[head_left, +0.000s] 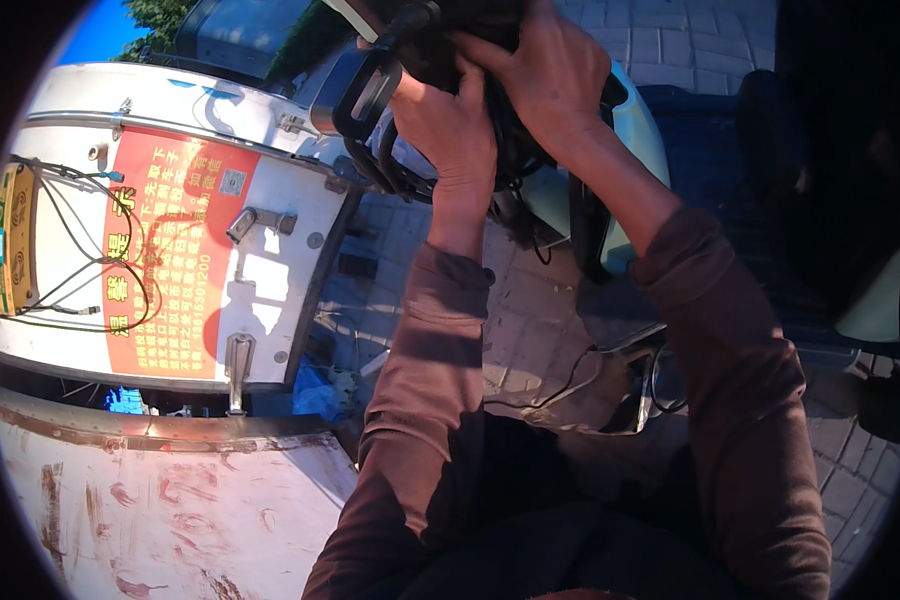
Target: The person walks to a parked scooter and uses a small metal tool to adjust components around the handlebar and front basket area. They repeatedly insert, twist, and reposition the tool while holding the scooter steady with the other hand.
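My left hand (448, 125) and my right hand (555, 80) are close together at the top centre, on the dark handlebar area (440, 35) of a pale mint scooter (630, 140). Both hands have curled fingers pressed into black parts; exactly what they grip is hidden. A black loop-shaped bracket (355, 95) is beside my left fingers. Black cables (510, 215) hang below my hands, behind my wrists.
A white cabinet (290, 270) with a red notice, latches and a yellow box (10, 240) with wires stands left. Below it are a stained white panel (170, 500) and blue plastic (315, 390). Paving (840, 480) surrounds the scooter's dark footboard (710, 290).
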The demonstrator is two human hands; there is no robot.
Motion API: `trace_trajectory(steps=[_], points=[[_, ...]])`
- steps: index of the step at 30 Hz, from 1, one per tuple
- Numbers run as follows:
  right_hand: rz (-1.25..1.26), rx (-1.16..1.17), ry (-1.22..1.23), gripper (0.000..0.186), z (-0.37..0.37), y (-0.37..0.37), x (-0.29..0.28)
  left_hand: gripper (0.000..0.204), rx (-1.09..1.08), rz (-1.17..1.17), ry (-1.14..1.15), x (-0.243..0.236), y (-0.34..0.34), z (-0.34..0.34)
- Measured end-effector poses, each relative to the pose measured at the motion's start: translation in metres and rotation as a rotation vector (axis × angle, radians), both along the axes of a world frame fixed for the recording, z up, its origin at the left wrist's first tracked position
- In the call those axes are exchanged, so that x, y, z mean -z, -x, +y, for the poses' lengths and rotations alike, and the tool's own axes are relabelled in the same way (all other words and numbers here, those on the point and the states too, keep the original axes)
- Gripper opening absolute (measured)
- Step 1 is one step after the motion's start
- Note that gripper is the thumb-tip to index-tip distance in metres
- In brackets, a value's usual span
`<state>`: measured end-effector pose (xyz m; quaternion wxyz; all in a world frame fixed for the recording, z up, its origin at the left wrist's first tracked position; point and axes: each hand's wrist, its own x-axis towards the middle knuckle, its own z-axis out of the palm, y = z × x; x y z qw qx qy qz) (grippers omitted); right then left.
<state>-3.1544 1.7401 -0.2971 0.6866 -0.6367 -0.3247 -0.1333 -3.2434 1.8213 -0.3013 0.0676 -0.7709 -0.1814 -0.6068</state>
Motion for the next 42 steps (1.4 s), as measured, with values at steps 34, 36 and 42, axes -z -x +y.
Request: trace_trajectory(steps=[34, 36, 42], points=[[0.869, -1.151, -0.699, 0.072, -0.024, 0.058, 0.004, 0.046, 0.645, 0.14, 0.439, -0.074, 0.079, -0.076], [0.888, -1.166, -0.753, 0.071, -0.019, 0.055, 0.006, 0.044, 0.658, 0.119, 0.438, -0.072, 0.076, -0.075], [1.009, -1.219, -0.979, 0.064, -0.004, 0.058, 0.008, 0.041, 0.662, 0.094, 0.435, -0.072, 0.074, -0.073]])
